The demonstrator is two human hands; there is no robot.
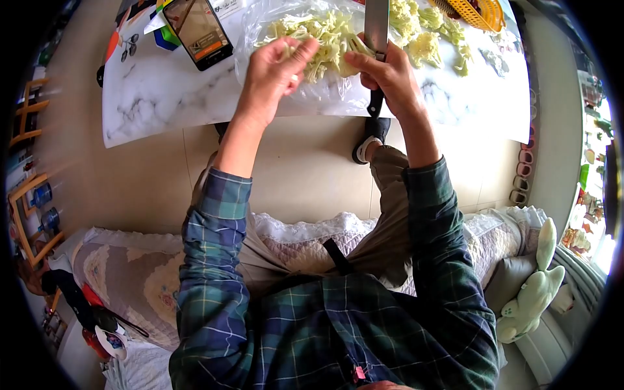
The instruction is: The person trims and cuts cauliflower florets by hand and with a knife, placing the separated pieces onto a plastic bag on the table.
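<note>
Right hand (398,77) is grasping a knife (376,29) and a cauliflower piece (354,57)

The right hand is curling its fingers around the black handle, and its thumb is pressing on the pale piece just left of the blade. The blade is pointing to the far side, while the handle's end is reaching toward the near table edge. The left hand (273,75) is hovering just left of it, its fingers half bent and its thumb lying near the forefinger; whether it is pinching a scrap, one cannot tell. Beyond both hands, a heap of cut cauliflower (312,29) is lying on a clear plastic bag (252,42), and more florets (426,49) are spreading to the right of the knife. A yellow basket (484,14) is standing at the far right. At the far left, a phone (198,32) is showing a lit screen with an orange button, its lettering too small to read; print on a white packet (226,6) beside it is also staying illegible. All this is resting on a marble-patterned table (162,97)
</note>
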